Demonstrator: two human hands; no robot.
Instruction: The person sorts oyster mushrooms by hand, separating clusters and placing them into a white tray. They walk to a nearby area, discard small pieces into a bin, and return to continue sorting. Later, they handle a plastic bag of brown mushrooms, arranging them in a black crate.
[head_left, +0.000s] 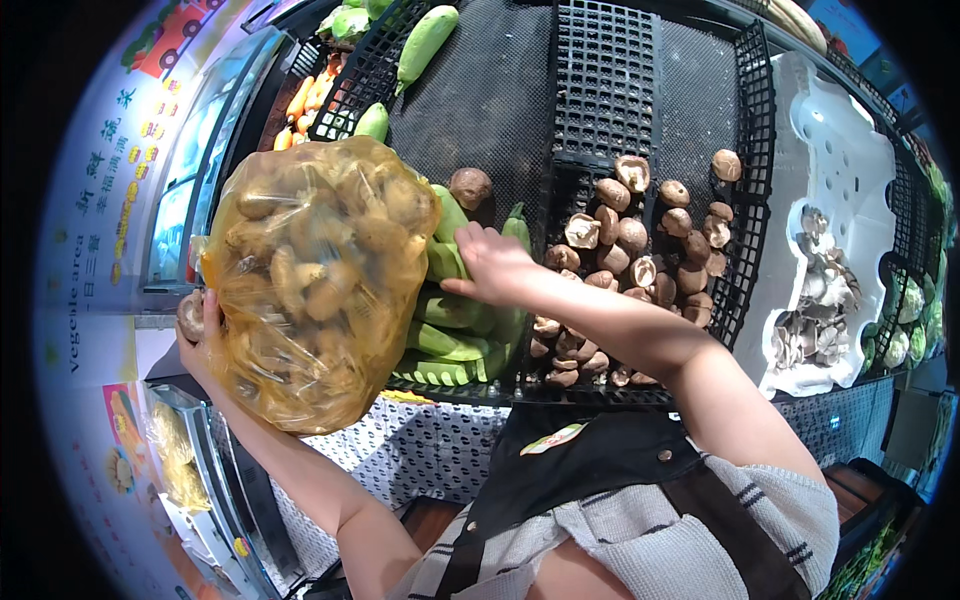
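Note:
A large yellow translucent plastic bag (322, 285) full of mushrooms rests against my left forearm, over the left part of the display. My left hand (201, 330) is at the bag's left edge, with a single brown mushroom (192, 316) held in its fingers; part of the hand is hidden by the bag. My right hand (491, 264) reaches over the pale green squashes (450, 341) just right of the bag, fingers bent; whether it grips one is not plain. A lone mushroom (471, 187) lies above that hand. Loose shiitake mushrooms (632, 235) fill the black crate to the right.
Black plastic crate walls (754, 112) divide the display. Carrots (300, 97) lie at the upper left. A white foam box (832, 157) on the right holds grey oyster mushrooms (821, 300). A perforated black crate (606, 75) stands upside down behind the shiitake.

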